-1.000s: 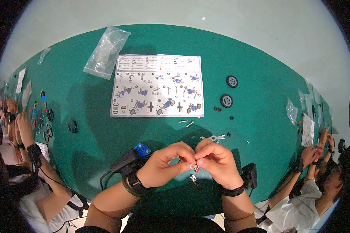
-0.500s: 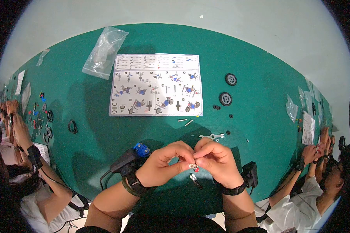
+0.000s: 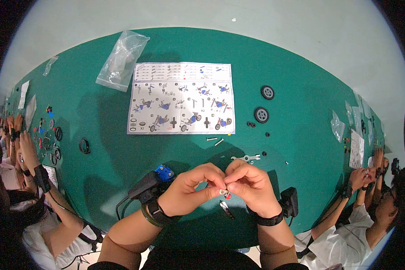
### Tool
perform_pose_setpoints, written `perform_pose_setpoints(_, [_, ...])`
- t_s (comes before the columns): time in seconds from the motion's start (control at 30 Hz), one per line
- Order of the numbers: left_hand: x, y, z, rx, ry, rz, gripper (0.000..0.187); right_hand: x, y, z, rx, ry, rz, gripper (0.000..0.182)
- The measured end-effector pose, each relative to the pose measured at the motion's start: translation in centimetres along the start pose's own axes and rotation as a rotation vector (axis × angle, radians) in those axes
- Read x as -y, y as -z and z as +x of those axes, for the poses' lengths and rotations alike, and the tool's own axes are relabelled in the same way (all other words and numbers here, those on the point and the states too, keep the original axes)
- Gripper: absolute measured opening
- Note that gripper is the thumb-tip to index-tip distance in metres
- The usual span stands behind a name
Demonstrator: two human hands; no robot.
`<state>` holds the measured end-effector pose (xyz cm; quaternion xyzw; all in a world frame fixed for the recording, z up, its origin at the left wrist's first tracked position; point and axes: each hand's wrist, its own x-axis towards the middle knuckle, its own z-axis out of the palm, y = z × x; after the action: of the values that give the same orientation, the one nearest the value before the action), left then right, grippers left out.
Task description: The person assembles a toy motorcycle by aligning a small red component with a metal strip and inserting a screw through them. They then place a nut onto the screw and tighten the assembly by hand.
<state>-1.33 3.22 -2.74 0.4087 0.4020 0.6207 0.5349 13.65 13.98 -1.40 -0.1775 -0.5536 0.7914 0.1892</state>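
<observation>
My left hand [image 3: 195,182] and my right hand [image 3: 251,186] meet at the fingertips, both closed in a pinch. Between them is a small part with a silvery end and a red piece [image 3: 228,196]; the fingers cover most of it. Just below the fingertips lies a dark strip-shaped piece [image 3: 227,210] with a shiny end. Beyond my right hand sits a small metal wrench [image 3: 246,158]. A blue part with metal fasteners [image 3: 164,173] stands beside my left wrist.
A printed instruction sheet [image 3: 180,99] lies ahead, with a clear plastic bag [image 3: 122,60] at its left. Two wheels [image 3: 261,114], screws [image 3: 215,140] and small black pieces [image 3: 251,124] are to the right. A black ring [image 3: 84,146] lies left. Other people work at both sides.
My two hands keep almost the same pinch and place. At the left, another person's hands have shifted slightly.
</observation>
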Motion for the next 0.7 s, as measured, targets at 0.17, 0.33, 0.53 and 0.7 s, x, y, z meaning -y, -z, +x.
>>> perform_pose_setpoints(0.17, [0.03,0.02,-0.02,0.003,0.004,0.0,0.009,-0.01,0.05,0.02,0.007,0.016,-0.031,0.008])
perform_pose_setpoints(0.33, [-0.02,-0.02,0.0,0.003,0.0,0.007,0.009,0.03,-0.02,0.02,0.005,0.012,-0.01,0.008])
perform_pose_setpoints(0.53, [0.13,0.03,-0.03,0.005,0.003,0.015,0.008,0.11,-0.01,-0.02,0.006,0.002,-0.011,0.008])
perform_pose_setpoints(0.7, [0.06,0.0,-0.04,0.005,0.011,0.003,0.008,0.19,-0.08,-0.04,0.004,0.002,0.0,0.008])
